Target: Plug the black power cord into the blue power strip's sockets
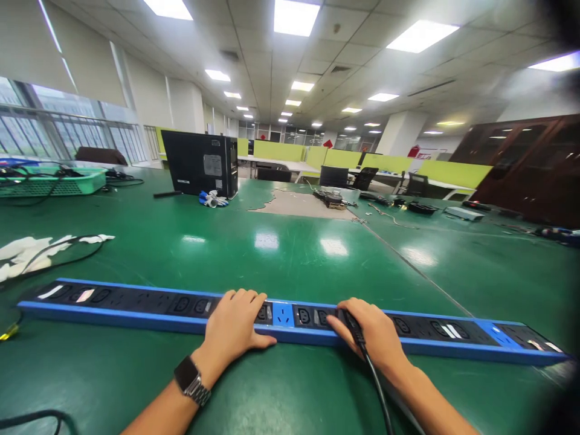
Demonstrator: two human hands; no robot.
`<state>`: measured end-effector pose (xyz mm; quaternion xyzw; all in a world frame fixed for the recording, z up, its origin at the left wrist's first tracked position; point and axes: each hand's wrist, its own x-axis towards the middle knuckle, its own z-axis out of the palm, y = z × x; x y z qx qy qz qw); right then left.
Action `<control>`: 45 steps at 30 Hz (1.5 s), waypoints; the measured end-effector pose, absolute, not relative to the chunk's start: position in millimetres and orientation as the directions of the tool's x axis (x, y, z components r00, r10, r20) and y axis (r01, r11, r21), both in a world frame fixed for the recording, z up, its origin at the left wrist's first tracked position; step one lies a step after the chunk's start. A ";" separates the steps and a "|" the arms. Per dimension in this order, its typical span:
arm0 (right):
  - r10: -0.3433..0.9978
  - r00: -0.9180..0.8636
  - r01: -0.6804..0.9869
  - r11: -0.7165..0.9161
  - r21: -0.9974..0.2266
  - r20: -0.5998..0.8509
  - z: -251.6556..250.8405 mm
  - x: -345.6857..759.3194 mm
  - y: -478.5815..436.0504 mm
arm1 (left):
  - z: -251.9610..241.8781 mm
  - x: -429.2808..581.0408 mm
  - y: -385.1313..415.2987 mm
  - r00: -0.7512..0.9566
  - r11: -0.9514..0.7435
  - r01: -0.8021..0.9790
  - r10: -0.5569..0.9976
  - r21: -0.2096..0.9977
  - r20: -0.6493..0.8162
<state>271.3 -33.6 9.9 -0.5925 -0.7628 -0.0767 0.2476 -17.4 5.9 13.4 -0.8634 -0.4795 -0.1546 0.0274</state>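
Observation:
A long blue-and-black power strip [149, 307] lies across the green table, its sockets facing up. My left hand [237, 320] grips it left of the middle, fingers over the far edge and thumb along the near side. On that wrist is a dark watch. Right of the blue socket in the middle, my right hand [369, 332] is closed around the black plug [352, 325] of a power cord [378, 386]. The plug is at the strip's row of sockets; my fingers hide its tip, so I cannot tell how deep it sits. The cord runs down toward me.
A black computer case [194, 163] stands farther back, with blue-and-white gloves [212, 199] beside it. At the left are a green basket [54, 184] of cables and white cloth [31, 251]. Loose parts [333, 198] lie beyond the strip. A seam [417, 272] crosses the tabletop.

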 end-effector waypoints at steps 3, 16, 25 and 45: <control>0.863 -0.042 0.949 0.192 -0.251 0.503 4.3 262.2 -29.8 | 12.0 -17.3 6.9 0.498 -0.544 0.833 0.817 0.103 0.290; 0.664 0.111 0.895 0.256 -0.364 0.740 18.7 245.1 -39.3 | 14.9 -14.7 5.6 0.526 -0.544 0.839 0.817 0.017 0.237; 0.899 -0.024 0.930 0.181 -0.321 0.437 27.0 147.4 -14.7 | 13.7 -15.8 4.3 0.525 -0.551 0.834 0.806 0.025 0.272; 0.980 -0.158 0.931 0.106 -0.350 -0.122 81.8 145.5 23.6 | 13.0 -16.7 4.5 0.514 -0.553 0.831 0.803 0.056 0.301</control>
